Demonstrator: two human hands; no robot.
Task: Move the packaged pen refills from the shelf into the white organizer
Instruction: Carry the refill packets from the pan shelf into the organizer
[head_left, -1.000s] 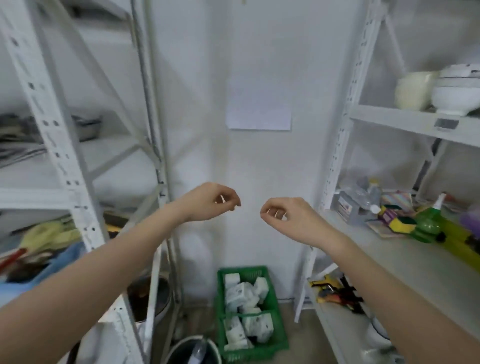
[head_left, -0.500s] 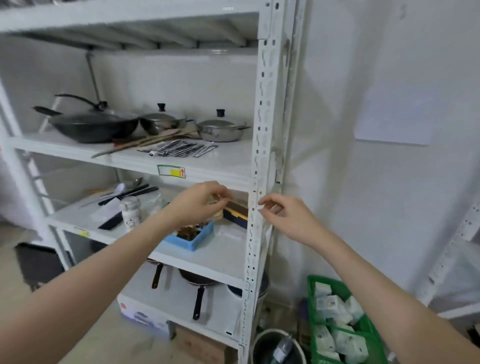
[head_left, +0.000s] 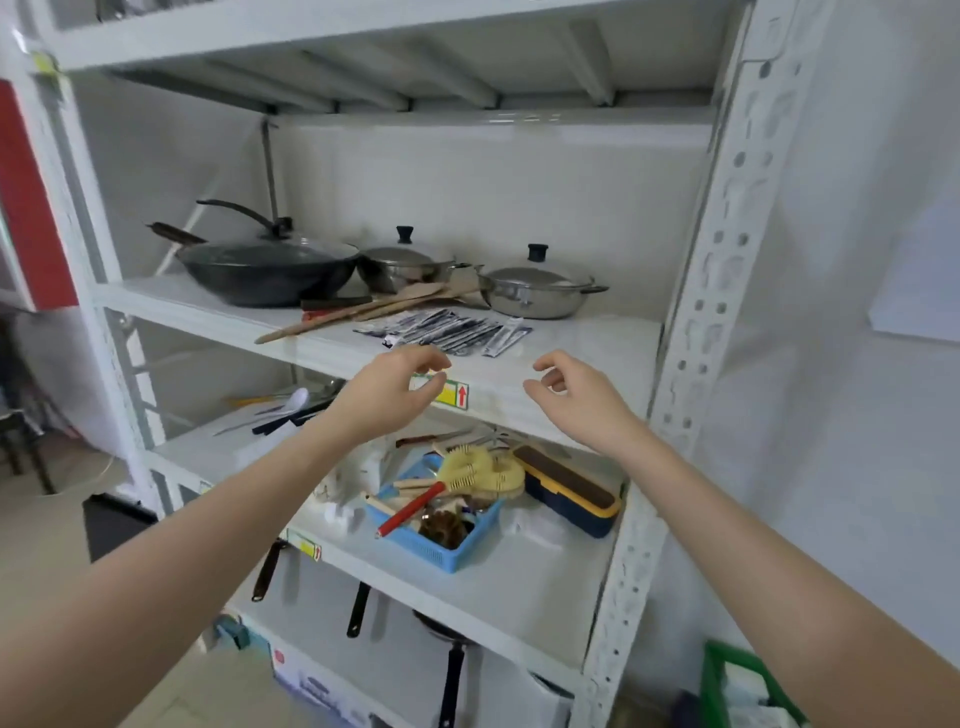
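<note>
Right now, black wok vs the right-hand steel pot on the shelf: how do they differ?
The black wok is dark and wide; the steel pot is shiny silver and smaller. The wok has one long handle pointing left; the pot has short side handles. The wok sits at the left of the shelf, the pot to the right, just behind the packaged pen refills. Both are lidded and upright.

Packaged pen refills: a loose, overlapping pile of slim flat packets, dark blue and white, lying flat on the white shelf at centre frame. The packets fan out at slightly differing angles, near the shelf's front edge. The white organizer cannot be made out.
</note>
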